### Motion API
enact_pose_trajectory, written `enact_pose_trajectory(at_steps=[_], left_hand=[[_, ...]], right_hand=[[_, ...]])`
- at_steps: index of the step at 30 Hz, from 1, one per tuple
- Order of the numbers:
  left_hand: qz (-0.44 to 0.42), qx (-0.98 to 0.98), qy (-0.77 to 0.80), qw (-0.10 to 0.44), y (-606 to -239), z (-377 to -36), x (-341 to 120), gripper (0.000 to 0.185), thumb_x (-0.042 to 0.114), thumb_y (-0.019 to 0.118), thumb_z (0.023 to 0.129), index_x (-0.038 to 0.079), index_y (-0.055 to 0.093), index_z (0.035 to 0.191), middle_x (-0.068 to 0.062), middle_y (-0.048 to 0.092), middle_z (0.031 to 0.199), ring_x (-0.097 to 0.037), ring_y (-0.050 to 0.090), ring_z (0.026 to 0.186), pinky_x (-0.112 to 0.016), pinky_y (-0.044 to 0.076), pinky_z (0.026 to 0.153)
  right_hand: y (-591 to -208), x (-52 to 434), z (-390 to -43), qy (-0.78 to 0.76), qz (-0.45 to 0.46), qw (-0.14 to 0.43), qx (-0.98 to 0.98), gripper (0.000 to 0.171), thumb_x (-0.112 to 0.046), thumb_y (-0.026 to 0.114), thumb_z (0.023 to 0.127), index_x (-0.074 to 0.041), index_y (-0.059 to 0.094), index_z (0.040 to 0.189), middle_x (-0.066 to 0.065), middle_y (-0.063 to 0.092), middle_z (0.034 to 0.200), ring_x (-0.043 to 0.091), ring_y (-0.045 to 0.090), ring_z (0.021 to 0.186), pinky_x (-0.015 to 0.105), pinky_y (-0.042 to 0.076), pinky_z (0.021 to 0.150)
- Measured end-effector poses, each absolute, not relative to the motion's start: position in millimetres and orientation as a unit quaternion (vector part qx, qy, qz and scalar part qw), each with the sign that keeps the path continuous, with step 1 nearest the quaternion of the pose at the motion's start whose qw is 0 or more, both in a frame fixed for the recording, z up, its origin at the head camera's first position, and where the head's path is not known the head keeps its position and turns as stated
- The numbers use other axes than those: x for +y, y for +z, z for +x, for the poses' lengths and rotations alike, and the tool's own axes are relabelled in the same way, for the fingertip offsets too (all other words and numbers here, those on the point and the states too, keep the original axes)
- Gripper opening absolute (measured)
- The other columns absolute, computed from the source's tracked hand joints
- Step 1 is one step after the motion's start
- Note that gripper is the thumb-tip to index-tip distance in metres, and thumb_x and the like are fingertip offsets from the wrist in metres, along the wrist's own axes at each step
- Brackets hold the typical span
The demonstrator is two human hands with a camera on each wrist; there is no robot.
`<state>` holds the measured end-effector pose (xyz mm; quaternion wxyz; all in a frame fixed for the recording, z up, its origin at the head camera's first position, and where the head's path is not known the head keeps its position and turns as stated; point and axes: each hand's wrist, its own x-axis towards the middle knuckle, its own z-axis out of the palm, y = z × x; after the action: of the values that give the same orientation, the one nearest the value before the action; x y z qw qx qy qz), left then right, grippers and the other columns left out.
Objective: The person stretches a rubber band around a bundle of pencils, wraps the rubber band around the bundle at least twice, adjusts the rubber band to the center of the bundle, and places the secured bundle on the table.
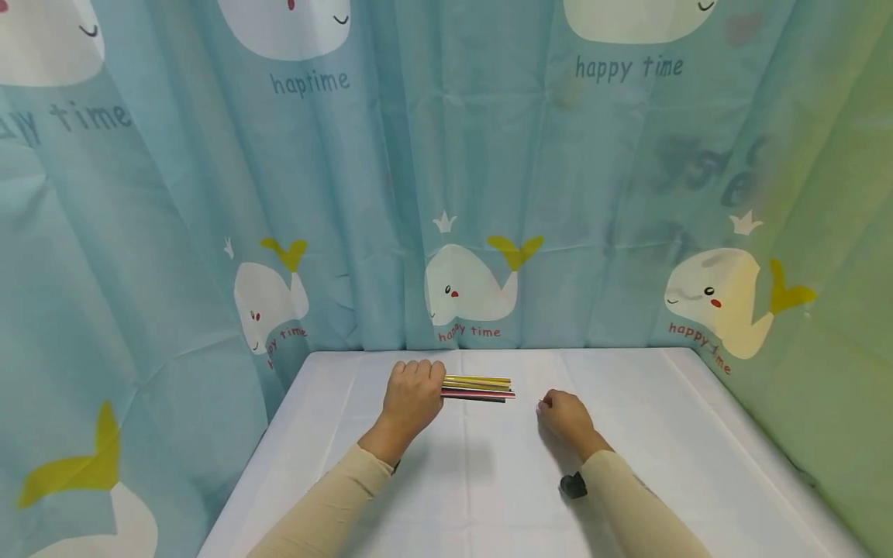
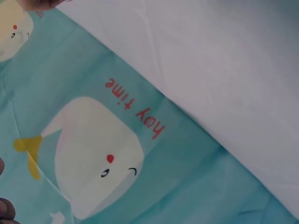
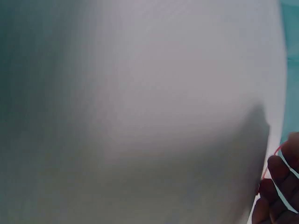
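Observation:
In the head view my left hand [image 1: 413, 397] grips a bundle of pencils [image 1: 477, 384] above the white table. They lie side by side, nearly level, in yellow, pink and dark colours, with their free ends pointing right. My right hand [image 1: 568, 420] is a short way to the right of those ends, fingers curled and thumb close to them. It pinches a thin red elastic band [image 3: 279, 149], which shows as a fine curve at the fingertips in the right wrist view. Only a few fingertips of my left hand [image 2: 6, 209] enter the left wrist view; the pencils are out of it.
A white cloth covers the table [image 1: 488, 496]. Behind it and along both sides hangs a blue-green curtain [image 1: 391, 194] printed with whales, meeting the table's back edge. A small black device [image 1: 574, 486] sits at my right wrist.

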<state>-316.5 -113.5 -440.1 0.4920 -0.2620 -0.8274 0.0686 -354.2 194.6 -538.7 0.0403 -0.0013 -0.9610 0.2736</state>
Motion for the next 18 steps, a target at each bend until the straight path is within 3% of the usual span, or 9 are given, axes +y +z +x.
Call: enact_pose_trajectory(at_steps=[4, 8, 14, 18], left_hand=[[-0.256, -0.827, 0.075, 0.494, -440, -318, -116, 0.022, 0.022, 0.067, 0.082, 0.013, 0.05, 0.071, -0.003, 0.048, 0.058, -0.02, 0.047, 0.05, -0.032, 0.031, 0.047], [-0.254, -0.827, 0.075, 0.495, -441, -319, -117, 0.02, 0.021, 0.064, 0.084, 0.013, 0.05, 0.072, -0.003, 0.047, 0.059, -0.021, 0.048, 0.05, -0.033, 0.031, 0.048], [-0.257, -0.822, 0.075, 0.503, -442, -320, -116, 0.016, 0.014, 0.06, 0.082, 0.013, 0.048, 0.071, -0.003, 0.044, 0.058, -0.021, 0.047, 0.049, -0.034, 0.032, 0.05], [-0.258, -0.818, 0.072, 0.51, -442, -321, -116, 0.017, 0.011, 0.062, 0.078, 0.013, 0.048, 0.07, -0.003, 0.043, 0.058, -0.019, 0.044, 0.047, -0.032, 0.03, 0.047]], right_hand=[[-536, 196, -352, 0.493, -0.063, 0.016, -0.867, 0.025, -0.02, 0.057, 0.096, 0.003, 0.064, 0.091, 0.004, 0.062, 0.075, 0.018, 0.056, 0.068, 0.033, 0.044, 0.062], [-532, 197, -349, 0.688, -0.101, -0.034, -0.718, 0.029, -0.02, 0.052, 0.1, 0.008, 0.058, 0.107, 0.005, 0.064, 0.084, 0.013, 0.062, 0.072, 0.027, 0.048, 0.065], [-517, 196, -341, 0.845, -0.048, -0.104, -0.522, 0.019, -0.015, 0.043, 0.104, -0.005, 0.056, 0.112, 0.006, 0.065, 0.097, 0.016, 0.066, 0.084, 0.028, 0.053, 0.075], [-503, 194, -333, 0.88, 0.005, -0.134, -0.457, 0.031, -0.007, 0.039, 0.103, -0.009, 0.051, 0.132, 0.009, 0.065, 0.108, 0.02, 0.068, 0.09, 0.031, 0.055, 0.075]])
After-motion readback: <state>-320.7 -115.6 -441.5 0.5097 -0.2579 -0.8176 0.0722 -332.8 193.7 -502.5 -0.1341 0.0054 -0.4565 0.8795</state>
